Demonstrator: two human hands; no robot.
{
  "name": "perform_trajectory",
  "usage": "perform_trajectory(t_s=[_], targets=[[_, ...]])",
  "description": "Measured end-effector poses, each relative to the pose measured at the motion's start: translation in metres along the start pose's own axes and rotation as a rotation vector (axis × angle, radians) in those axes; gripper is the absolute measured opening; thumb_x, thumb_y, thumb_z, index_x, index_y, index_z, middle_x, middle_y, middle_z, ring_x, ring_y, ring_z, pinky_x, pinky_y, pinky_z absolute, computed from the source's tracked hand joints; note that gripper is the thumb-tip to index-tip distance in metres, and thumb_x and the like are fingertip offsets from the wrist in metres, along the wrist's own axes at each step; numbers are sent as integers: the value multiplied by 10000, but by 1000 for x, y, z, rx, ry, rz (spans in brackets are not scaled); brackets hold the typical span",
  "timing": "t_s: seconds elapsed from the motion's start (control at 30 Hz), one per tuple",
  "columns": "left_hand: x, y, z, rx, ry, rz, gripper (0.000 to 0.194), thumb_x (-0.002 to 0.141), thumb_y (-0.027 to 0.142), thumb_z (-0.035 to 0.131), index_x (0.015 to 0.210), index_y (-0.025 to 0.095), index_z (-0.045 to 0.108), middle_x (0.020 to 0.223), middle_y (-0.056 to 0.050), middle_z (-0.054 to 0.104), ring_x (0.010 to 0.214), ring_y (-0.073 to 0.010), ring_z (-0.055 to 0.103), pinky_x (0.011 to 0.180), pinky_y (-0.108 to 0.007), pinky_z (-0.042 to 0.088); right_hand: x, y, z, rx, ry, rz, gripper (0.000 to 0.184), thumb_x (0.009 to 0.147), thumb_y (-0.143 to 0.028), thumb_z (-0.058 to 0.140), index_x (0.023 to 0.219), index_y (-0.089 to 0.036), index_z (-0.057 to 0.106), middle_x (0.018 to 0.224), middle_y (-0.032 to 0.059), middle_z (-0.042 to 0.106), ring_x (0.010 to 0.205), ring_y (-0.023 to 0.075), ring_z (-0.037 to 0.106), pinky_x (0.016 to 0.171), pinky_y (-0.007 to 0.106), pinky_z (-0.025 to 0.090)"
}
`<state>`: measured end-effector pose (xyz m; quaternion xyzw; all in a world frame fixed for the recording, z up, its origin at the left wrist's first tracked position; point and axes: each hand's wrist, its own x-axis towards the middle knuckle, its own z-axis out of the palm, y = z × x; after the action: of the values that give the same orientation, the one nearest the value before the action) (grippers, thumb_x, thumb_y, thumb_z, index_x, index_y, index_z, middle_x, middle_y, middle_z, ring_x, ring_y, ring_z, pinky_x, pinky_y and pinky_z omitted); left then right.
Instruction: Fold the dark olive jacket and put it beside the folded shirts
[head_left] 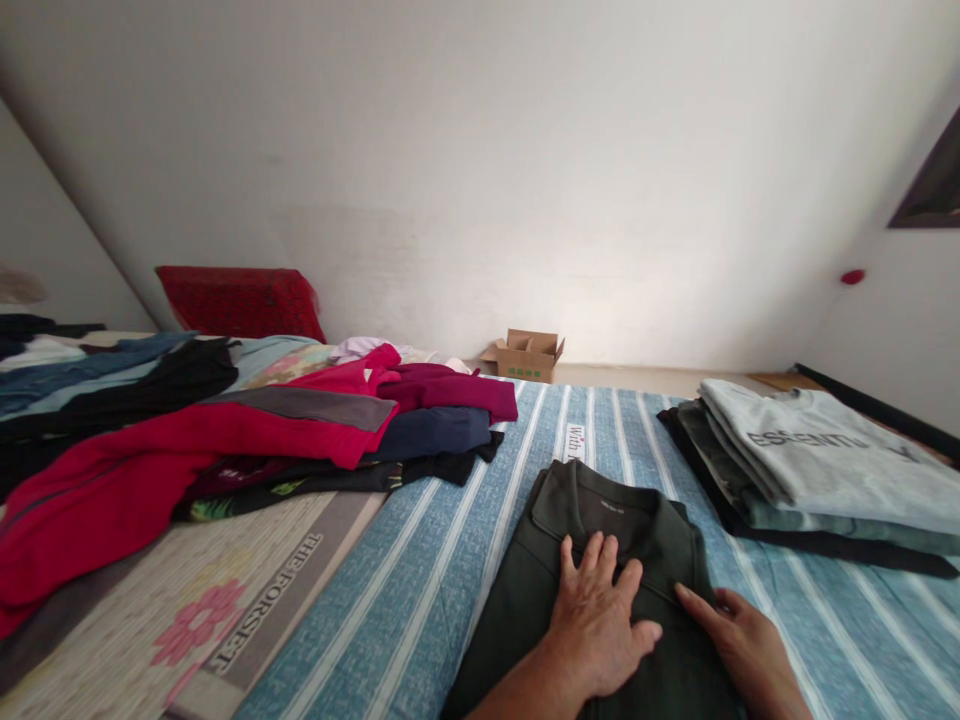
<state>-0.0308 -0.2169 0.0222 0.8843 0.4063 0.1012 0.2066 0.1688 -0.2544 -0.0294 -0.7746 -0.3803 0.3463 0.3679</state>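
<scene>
A dark green collared shirt (pixel 517 600) lies on the striped blue sheet in front of me, its collar pointing away. My left hand (pixel 600 615) rests flat on the shirt's front, just below the collar, with fingers spread. At the shirt's right edge is my right hand (pixel 742 640), its thumb on top of the cloth and its other fingers curled at the edge, partly hidden. The shirt's lower end runs out of view behind my forearms.
Folded clothes form a stack (pixel 817 460) at the right, with a grey printed shirt on top. Loose clothes, including a red garment (pixel 135 500), cover the left. A cardboard box (pixel 529 357) and a red covered object (pixel 240 302) stand by the wall.
</scene>
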Motion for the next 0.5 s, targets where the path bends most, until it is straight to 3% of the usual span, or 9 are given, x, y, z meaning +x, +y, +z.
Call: perform_trajectory(t_s=[0.5], targets=[[-2,-3,1,-22,10,13,629,874,612,353,1384,244,366,1511,-119,222,1408,-262,69,1104,-579,-1,-2,0,1,54,4,12,477,630,-664,608,630,-190,549,505,-14,556,553,175,541,516,264,408]])
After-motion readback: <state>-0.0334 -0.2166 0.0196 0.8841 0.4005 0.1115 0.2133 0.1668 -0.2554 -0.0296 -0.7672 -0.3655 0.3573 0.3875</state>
